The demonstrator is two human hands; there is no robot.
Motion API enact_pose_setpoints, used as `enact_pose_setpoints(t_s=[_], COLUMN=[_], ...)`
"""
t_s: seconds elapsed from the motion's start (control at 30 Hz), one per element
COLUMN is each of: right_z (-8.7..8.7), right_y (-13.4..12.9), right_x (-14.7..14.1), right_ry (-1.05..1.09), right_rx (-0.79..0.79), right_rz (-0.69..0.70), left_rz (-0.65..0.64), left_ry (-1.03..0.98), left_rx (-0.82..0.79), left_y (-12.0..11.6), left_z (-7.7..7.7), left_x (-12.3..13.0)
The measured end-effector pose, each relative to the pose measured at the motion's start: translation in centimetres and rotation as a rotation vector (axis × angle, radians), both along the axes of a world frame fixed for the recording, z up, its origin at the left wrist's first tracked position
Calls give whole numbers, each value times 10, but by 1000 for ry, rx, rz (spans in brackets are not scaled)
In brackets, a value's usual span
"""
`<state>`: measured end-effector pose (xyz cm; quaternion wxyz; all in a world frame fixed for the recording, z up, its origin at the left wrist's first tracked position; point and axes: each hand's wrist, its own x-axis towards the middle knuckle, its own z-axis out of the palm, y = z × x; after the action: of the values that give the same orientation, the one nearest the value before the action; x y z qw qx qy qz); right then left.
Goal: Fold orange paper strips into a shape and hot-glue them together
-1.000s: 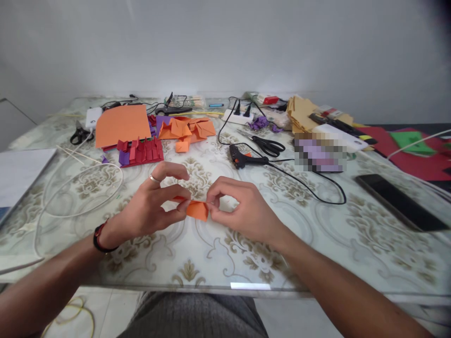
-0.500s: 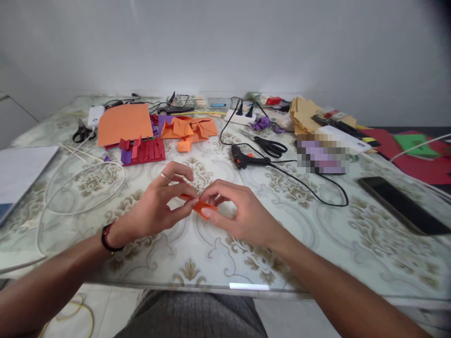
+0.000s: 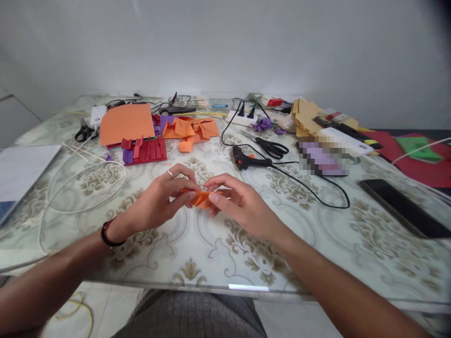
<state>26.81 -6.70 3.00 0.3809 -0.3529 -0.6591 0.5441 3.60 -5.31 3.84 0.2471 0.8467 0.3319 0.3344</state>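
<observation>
Before us spreads a flower-patterned table point(image 3: 197, 244) with a black glue gun point(image 3: 243, 161) on it; a wide orange sheet point(image 3: 127, 124) lies farther from us than the gun, to its left; our right hand point(image 3: 243, 202), nearer than the gun, has thumb and fingers closed on a folded orange paper point(image 3: 202, 200); our left hand point(image 3: 160, 199), farther left of the gun, pinches the paper's other end; a dark phone point(image 3: 405, 208) lies right of the gun; the small paper itself is nearer us than the gun, to its left.
</observation>
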Motion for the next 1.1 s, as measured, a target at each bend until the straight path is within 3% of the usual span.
enact_pose_setpoints(t_s=[0.17, 0.4, 0.7, 0.83, 1.1], right_z=[-2, 4, -4, -6, 0], right_y=[2, 2, -3, -5, -3], right_x=[1, 6, -7, -9, -3], right_ry=[-4, -95, -243, -279, -272], right_rx=[97, 250, 331, 459, 489], right_rz=[-6, 86, -123, -131, -143], left_rz=[-8, -13, -14, -15, -12], left_ry=[-9, -4, 6, 14, 16], left_rx=[-12, 20, 97, 117, 221], left_y=[0, 0, -5, -8, -8], left_z=[0, -1, -6, -7, 4], left_x=[-1, -1, 3, 6, 3])
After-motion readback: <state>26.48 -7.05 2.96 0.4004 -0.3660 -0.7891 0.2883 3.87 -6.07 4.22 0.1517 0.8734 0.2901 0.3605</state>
